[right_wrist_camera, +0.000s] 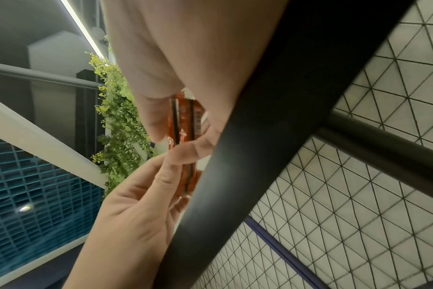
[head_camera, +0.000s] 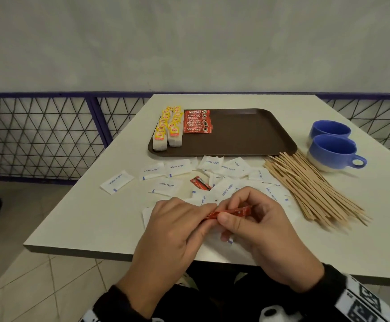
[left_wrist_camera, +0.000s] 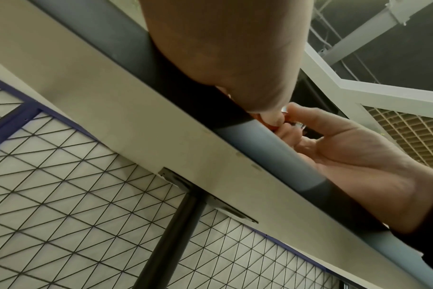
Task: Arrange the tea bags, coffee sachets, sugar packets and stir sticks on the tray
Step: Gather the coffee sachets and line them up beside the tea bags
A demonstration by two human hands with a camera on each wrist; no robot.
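held item: red coffee sachets [head_camera: 230, 211], pinched at the table's near edge between left hand [head_camera: 177, 225] and right hand [head_camera: 262, 225], fingers curled round them, over scattered sugar packets [head_camera: 177, 167]; brown tray [head_camera: 247, 135] far behind.

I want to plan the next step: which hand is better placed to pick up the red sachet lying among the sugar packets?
Probably the left hand: the loose sachet lies just beyond its fingers. Both hands hold sachets, so one must let go.
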